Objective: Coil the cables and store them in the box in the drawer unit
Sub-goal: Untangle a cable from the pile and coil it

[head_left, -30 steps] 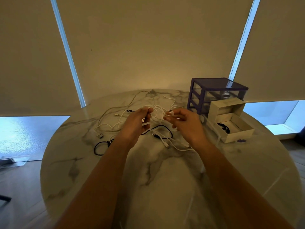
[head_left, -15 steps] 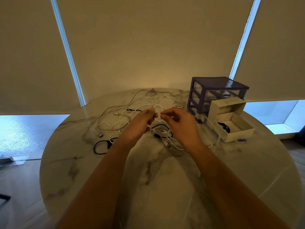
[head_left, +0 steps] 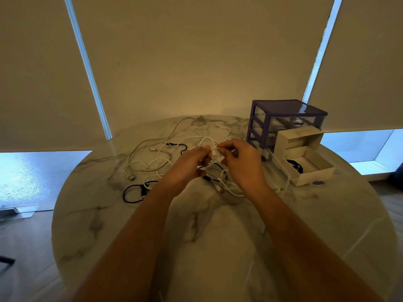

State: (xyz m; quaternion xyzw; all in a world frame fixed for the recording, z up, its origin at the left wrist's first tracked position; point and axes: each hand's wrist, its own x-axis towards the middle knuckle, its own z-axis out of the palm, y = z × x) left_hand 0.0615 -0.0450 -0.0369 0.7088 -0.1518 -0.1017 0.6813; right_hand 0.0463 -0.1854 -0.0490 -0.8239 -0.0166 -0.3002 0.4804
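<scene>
Both hands are raised over the middle of a round marble table (head_left: 218, 247). The left hand (head_left: 187, 164) and the right hand (head_left: 242, 164) meet fingertip to fingertip, each pinched closed on the same white cable (head_left: 214, 152), which forms small loops between them. One strand of that cable drops from the hands to the tabletop and trails toward the near right.

Loose cables lie on the far-left part of the table. A long white cable (head_left: 152, 164) sprawls in several open loops, ending in a USB plug (head_left: 130, 177) at its near-left end. A short black cable (head_left: 133, 194) sits in a rough ring nearer the left edge. Another black cable (head_left: 178, 147) lies partly behind the left hand. Further black and white strands lie directly under the hands; their count cannot be determined.

A purple-framed drawer unit (head_left: 283, 120) with clear drawers stands at the far right of the table. Its lowest drawer (head_left: 281, 171) is pulled out toward the near right. A white cardboard box (head_left: 309, 168) sits in that drawer, lid (head_left: 298, 138) tipped up against the unit. A coiled black cable (head_left: 295, 165) rests inside the box. A small purple item (head_left: 318, 182) lies on the table just beside the box.
</scene>
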